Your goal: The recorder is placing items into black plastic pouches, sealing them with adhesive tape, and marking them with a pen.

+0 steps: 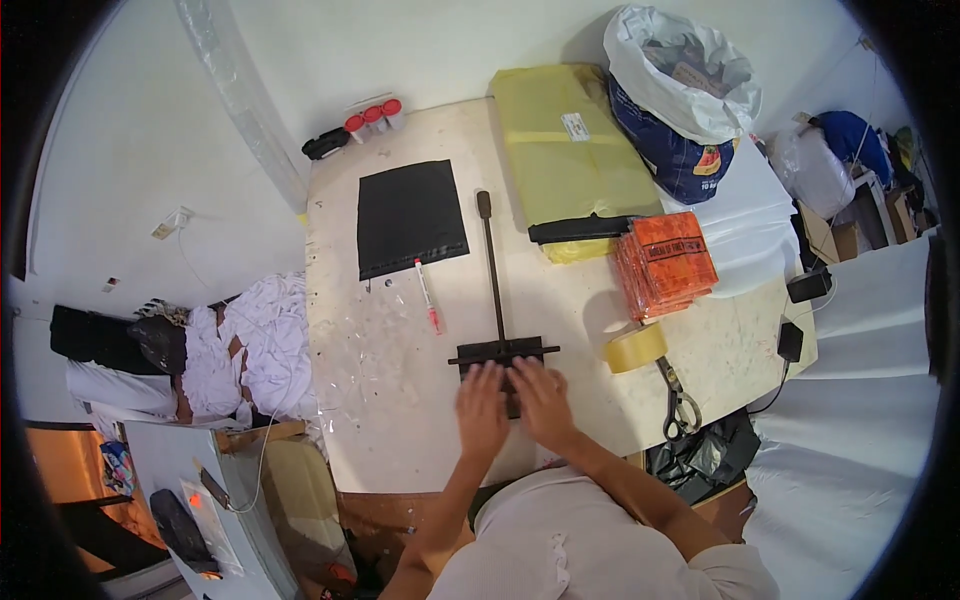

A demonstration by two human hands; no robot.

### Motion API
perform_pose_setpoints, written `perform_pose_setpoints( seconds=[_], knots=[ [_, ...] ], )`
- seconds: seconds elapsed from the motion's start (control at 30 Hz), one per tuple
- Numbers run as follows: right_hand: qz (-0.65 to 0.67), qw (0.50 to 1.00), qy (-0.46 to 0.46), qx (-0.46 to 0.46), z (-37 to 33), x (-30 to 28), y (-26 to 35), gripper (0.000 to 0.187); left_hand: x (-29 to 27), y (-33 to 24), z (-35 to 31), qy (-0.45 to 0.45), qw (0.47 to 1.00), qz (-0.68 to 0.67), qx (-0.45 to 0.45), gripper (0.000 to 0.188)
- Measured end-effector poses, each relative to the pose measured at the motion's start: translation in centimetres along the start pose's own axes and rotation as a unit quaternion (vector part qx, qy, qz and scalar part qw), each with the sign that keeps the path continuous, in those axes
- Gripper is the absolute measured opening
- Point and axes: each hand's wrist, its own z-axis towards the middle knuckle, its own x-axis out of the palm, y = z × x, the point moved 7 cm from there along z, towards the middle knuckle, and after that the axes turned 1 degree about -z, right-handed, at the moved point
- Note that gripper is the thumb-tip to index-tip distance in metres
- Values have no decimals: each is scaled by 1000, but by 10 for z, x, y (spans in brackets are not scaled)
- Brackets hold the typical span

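Holding left hand (pixel 484 410) and right hand (pixel 541 402) side by side, fingers bent and blurred, over a dark flat piece (pixel 526 344) lying beneath a long-handled tool (pixel 493 270) near the counter's (pixel 390 430) front edge; not managing to tell whether pinching or merely touching. Judging work as underway, unfinished: finding orange packets (pixel 672 262) stacked at right, and a black bag (pixel 413 215) lying flat, untouched.

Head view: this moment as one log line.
left hand: blurred, at black rectangular piece | right hand: blurred, at same piece | on table: long-handled crossbar tool, marker, yellow tape roll, scissors
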Motion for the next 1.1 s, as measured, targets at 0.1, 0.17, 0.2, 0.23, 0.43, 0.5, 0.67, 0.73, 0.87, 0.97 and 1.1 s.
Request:
perform_pose_setpoints(
  seconds=[0.1,0.17,0.2,0.23,0.43,0.5,0.67,0.73,0.87,0.97,1.1],
  knots=[
    [-77,992,82,-64,-10,28,3,49,29,-2,-9,106,993,-44,0,46],
    [-115,984,108,-82,-10,22,10,52,29,-1,-16,118,987,94,56,51],
    [-114,984,109,-84,-11,23,10,52,29,2,-16,117,987,94,54,51],
    [-120,984,112,-74,-10,24,8,53,29,2,-15,125,984,108,61,53],
    [-125,987,103,-22,-11,20,6,58,21,10,-16,108,984,138,6,59],
    [-122,988,99,-11,-14,18,6,61,20,13,-20,96,986,134,-10,61],
    [50,998,25,43,-18,14,-9,69,10,27,-21,-14,997,-65,-28,47],
    [80,995,8,55,-20,11,-9,69,-2,29,-22,-29,994,-101,-40,43],
    [236,962,-46,125,-29,-3,-18,68,-8,56,-26,-63,944,-279,-165,36],
    [259,942,-29,210,-39,-3,-33,61,-14,61,-22,-44,951,-240,-192,27],
    [423,855,-5,299,-47,0,-52,46,-18,71,-15,39,958,-154,-238,27]
  ],
)
